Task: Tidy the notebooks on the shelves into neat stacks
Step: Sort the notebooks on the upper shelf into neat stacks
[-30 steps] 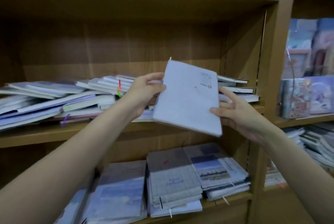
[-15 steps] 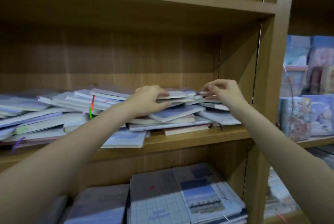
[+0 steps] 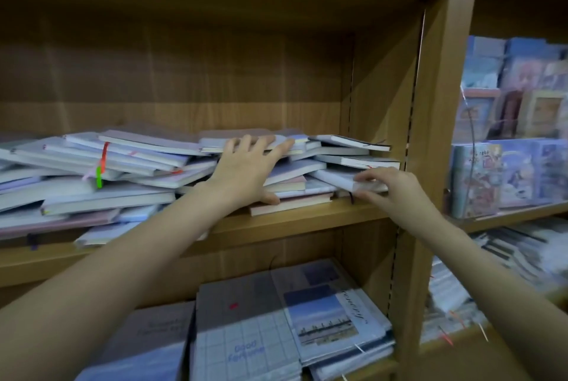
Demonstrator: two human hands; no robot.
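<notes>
1. The jumbled heap of pale blue, lilac and pink paper-covered notebooks (image 3: 147, 171) lies across the middle wooden shelf (image 3: 307, 217), with covers slanting every way. The left hand (image 3: 246, 174) is laid over its right part, fingers (image 3: 261, 144) straight and spread on the top covers, thumb down at the lower books, grasping nothing. Any press or pull there would probably shear the slanted layers sideways.

2. The right hand (image 3: 396, 190) pinches the near corner of a white-edged notebook low in the pile (image 3: 344, 179), close to the shelf's upright side panel (image 3: 384, 88). Several notebooks rest on top of it, among them a thin dark-edged one with a loose ribbon (image 3: 353, 141). Drawing the low one out risks tipping those forward off the shelf.

3. A pale blue notebook at the shelf's front lip (image 3: 104, 233) seems to overhang the edge. A nudge through the heap could send it down.

4. The red and green ribbon markers (image 3: 101, 165) hanging from the heap could snag and drag a neighbour.

5. Anything that falls would land on the squared stacks of grid- and photo-covered notebooks on the lower shelf (image 3: 276, 328) and upset them.
</notes>
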